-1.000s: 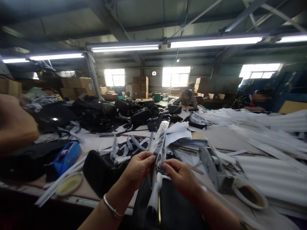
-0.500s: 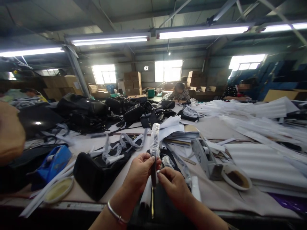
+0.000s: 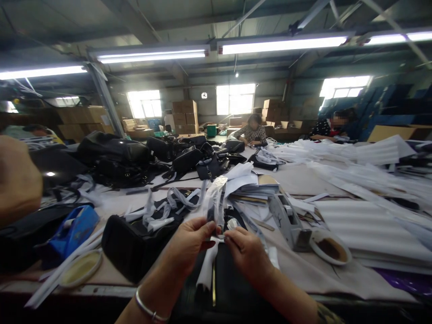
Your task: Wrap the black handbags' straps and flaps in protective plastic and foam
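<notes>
A black bag (image 3: 232,279) with a gold zip lies at the table's front edge, right below my hands. Its strap (image 3: 215,198), wrapped in clear and white film, rises in a loop above my fingers. My left hand (image 3: 195,238) is closed on the strap, thumb against forefinger. With thumb and fingertips pinched, my right hand (image 3: 245,249) grips the strap's lower end beside it. A rolled strip of white wrap (image 3: 206,265) hangs below, lying on the bag. The exact spot under my fingertips is partly hidden.
Left are a black bag (image 3: 128,245), a blue tape dispenser (image 3: 72,229) and a pale round dish (image 3: 81,268). Right are a grey tape dispenser (image 3: 288,222), a brown-stained dish (image 3: 330,247) and white foam sheets (image 3: 367,229). Black bags (image 3: 111,155) are heaped behind. Two people sit across the table.
The wrapped strap, upright and narrow before, now bends into a wider loop. My right hand has risen slightly, level with my left. A blurred shape at the far left has shifted right.
</notes>
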{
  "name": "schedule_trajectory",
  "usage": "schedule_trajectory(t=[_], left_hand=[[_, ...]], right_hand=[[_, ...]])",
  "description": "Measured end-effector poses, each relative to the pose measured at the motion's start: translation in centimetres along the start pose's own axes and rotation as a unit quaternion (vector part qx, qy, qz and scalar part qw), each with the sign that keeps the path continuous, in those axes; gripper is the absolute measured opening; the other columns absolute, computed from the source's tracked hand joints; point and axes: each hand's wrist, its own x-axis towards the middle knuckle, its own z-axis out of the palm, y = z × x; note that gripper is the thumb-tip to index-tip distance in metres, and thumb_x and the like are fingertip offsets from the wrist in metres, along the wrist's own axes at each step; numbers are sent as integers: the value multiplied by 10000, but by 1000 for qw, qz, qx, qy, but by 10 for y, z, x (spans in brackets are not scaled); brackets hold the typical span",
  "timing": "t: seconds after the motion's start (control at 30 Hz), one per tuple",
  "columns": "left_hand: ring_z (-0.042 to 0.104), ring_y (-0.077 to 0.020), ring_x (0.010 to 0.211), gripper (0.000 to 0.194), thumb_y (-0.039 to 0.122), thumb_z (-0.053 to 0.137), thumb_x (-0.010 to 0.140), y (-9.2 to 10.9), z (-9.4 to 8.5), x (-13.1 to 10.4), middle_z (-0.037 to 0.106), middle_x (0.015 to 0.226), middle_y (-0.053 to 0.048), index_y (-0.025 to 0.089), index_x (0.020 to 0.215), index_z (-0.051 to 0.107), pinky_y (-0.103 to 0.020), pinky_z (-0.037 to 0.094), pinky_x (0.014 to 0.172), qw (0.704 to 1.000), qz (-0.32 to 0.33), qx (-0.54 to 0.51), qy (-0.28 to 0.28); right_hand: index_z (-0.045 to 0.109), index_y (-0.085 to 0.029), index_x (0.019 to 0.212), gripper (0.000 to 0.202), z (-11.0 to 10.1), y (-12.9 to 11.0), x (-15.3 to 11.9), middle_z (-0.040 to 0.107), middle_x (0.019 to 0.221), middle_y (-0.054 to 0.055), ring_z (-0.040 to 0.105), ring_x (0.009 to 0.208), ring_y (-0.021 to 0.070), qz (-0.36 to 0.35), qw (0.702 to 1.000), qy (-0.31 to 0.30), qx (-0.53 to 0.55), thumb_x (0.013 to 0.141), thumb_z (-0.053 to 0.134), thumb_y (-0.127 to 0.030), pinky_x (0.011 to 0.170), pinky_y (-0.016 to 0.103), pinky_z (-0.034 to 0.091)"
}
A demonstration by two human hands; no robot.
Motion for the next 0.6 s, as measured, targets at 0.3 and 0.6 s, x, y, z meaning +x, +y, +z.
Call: schedule_trajectory(t=[0.3, 0.6], left_hand=[[717, -210, 758, 344, 452, 909, 624, -32, 13, -10, 777, 811, -59, 176, 779, 774, -321, 606, 760, 987, 110, -81, 82], [650, -180, 714, 273, 427, 772, 793, -29, 3, -23, 741, 777, -64, 161, 854, 780, -261, 543, 682, 990, 119, 68, 21]], right_hand=[[633, -180, 814, 582, 17, -23, -2, 504, 564, -55, 234, 351, 38, 382, 762, -111, 511, 713, 640, -753, 373, 213, 122], [562, -187, 623, 324, 13, -18, 7, 494, 537, -28, 417, 504, 110, 172, 963, -40, 204, 865, 596, -399, 501, 256, 287]])
